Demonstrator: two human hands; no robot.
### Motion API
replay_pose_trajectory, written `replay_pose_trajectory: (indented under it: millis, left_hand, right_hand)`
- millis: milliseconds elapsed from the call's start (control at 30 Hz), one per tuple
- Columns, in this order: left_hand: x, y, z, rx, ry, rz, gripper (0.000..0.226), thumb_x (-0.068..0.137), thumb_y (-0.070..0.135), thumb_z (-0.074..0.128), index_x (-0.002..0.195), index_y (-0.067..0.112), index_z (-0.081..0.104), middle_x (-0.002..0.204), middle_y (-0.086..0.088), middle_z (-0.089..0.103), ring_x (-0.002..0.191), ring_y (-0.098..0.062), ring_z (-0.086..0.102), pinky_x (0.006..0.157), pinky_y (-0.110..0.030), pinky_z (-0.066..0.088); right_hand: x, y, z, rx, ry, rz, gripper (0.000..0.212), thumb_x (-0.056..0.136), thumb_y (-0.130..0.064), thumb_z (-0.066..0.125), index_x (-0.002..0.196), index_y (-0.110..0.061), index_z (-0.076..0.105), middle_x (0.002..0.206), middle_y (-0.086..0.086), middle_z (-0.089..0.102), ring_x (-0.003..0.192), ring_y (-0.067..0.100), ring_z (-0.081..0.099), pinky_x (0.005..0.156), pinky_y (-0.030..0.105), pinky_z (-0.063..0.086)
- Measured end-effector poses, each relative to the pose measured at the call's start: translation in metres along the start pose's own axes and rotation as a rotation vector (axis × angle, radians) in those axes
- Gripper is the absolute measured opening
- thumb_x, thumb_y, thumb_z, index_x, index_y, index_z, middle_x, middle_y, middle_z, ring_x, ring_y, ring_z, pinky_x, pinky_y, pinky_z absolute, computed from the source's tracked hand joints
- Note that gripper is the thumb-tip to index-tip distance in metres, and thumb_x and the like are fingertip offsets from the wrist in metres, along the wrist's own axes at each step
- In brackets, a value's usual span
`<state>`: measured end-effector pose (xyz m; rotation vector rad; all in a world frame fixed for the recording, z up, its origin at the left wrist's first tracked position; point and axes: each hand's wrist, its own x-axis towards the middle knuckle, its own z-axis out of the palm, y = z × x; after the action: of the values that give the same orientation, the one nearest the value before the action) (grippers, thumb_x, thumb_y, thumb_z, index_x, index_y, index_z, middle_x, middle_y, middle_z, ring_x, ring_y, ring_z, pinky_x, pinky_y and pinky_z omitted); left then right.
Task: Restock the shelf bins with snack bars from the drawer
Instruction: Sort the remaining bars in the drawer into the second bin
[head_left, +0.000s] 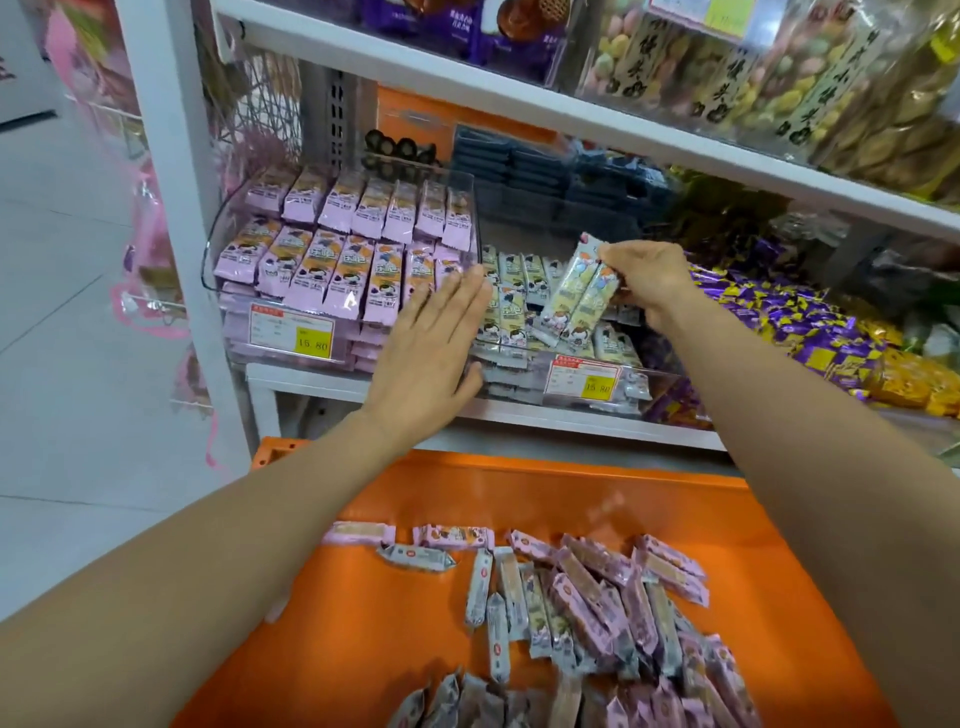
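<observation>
My right hand (649, 278) pinches a couple of pale yellow snack bars (574, 291) by their top ends, holding them over the clear bin (654, 376) of matching yellow bars. My left hand (428, 345) is flat with straight fingers, pressing against the front left of that bin, at the wall shared with the pink-bar bin (236, 353). Pink bars (332, 260) fill the left bin in neat rows. Below, the orange drawer (649, 499) is pulled out and holds several loose pink and grey bars (597, 597).
A white shelf post (171, 218) rises at the left. The upper shelf (571, 114) carries clear bins of other snacks. Purple and gold candies (779, 312) lie to the right of the yellow-bar bin. Dark packets (545, 171) sit behind the bins.
</observation>
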<state>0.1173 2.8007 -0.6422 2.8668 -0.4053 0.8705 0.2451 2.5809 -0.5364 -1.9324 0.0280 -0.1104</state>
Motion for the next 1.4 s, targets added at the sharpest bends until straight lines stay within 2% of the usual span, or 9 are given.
replay_pose_trajectory:
  millis: [133,267,500,667,833,1000,1167,1300,1400]
  left_hand:
    - [0.0,0.001,0.004,-0.007,0.028,-0.008,0.077,0.092,0.032,0.05,0.156,0.009,0.015,0.164,-0.007,0.01,0.151,-0.023,0.012,0.122,-0.043,0.011]
    - [0.0,0.001,0.004,-0.006,0.032,-0.015,0.075,0.091,0.031,0.05,0.155,0.008,0.018,0.164,-0.007,0.012,0.15,-0.024,0.014,0.122,-0.045,0.012]
    - [0.0,0.001,0.003,-0.026,0.045,-0.016,0.074,0.09,0.027,0.053,0.155,0.009,0.022,0.163,-0.007,0.015,0.149,-0.024,0.019,0.121,-0.045,0.016]
    - [0.0,0.001,0.001,-0.018,0.009,-0.018,0.075,0.091,0.029,0.054,0.155,0.009,0.02,0.164,-0.006,0.013,0.15,-0.024,0.014,0.122,-0.046,0.014]
    - [-0.003,0.002,-0.012,0.079,0.069,0.019,0.073,0.088,0.03,0.052,0.152,0.007,0.028,0.16,-0.011,0.024,0.148,-0.032,0.013,0.121,-0.049,0.005]
    - [-0.041,0.021,-0.002,-0.042,0.175,0.117,0.043,0.078,0.02,0.051,0.118,0.007,0.057,0.114,-0.014,0.055,0.107,-0.031,0.045,0.088,-0.04,0.033]
    - [-0.111,0.02,0.044,-0.192,-0.292,0.104,0.028,0.084,0.029,0.045,0.097,0.013,0.064,0.094,-0.007,0.061,0.087,-0.029,0.06,0.071,-0.039,0.045]
    - [-0.177,0.03,0.1,-0.37,-0.904,-0.084,0.011,0.089,0.024,0.059,0.099,0.026,0.064,0.107,-0.002,0.068,0.094,-0.021,0.063,0.076,-0.027,0.048]
    - [-0.217,0.041,0.13,-0.44,-1.135,-0.17,0.019,0.086,0.022,0.068,0.105,0.019,0.066,0.111,-0.005,0.068,0.097,-0.018,0.063,0.077,-0.023,0.048]
  right_hand:
    - [0.003,0.015,0.022,-0.13,-0.101,0.061,0.01,0.088,-0.021,0.072,0.081,-0.014,0.069,0.077,0.002,0.067,0.067,0.014,0.059,0.054,0.023,0.05]
    - [0.004,0.017,0.043,-0.222,-0.09,0.064,0.024,0.083,-0.024,0.078,0.099,-0.006,0.074,0.11,0.012,0.071,0.099,0.019,0.064,0.093,0.031,0.052]
    - [0.004,0.03,0.057,-0.317,0.05,0.024,0.022,0.079,-0.027,0.081,0.073,-0.008,0.07,0.104,0.004,0.073,0.1,0.017,0.066,0.096,0.032,0.051]
    - [-0.005,0.03,0.048,-0.421,0.088,-0.078,0.034,0.088,-0.029,0.071,0.065,-0.008,0.059,0.074,0.009,0.058,0.069,0.015,0.052,0.074,0.029,0.051]
    - [-0.037,0.016,0.037,-0.294,0.098,-0.313,0.012,0.09,-0.022,0.064,0.092,-0.015,0.074,0.092,-0.005,0.071,0.083,0.006,0.062,0.082,0.028,0.053]
    - [-0.114,0.018,0.056,-0.034,-0.15,-0.527,0.018,0.096,-0.014,0.059,0.086,-0.002,0.069,0.069,-0.005,0.06,0.055,0.0,0.047,0.053,0.017,0.038]
    - [-0.171,0.094,0.086,0.01,-0.362,-0.382,0.018,0.095,-0.012,0.058,0.08,-0.011,0.069,0.069,0.01,0.064,0.062,0.002,0.058,0.061,0.017,0.043]
    - [-0.199,0.187,0.103,-0.182,-0.674,-0.116,0.012,0.096,-0.01,0.059,0.094,-0.005,0.07,0.083,-0.006,0.066,0.077,0.002,0.061,0.075,0.024,0.052]
    - [-0.216,0.24,0.109,-0.274,-0.916,-0.019,0.008,0.092,-0.008,0.066,0.095,-0.002,0.071,0.086,-0.012,0.065,0.078,-0.007,0.06,0.079,0.02,0.048]
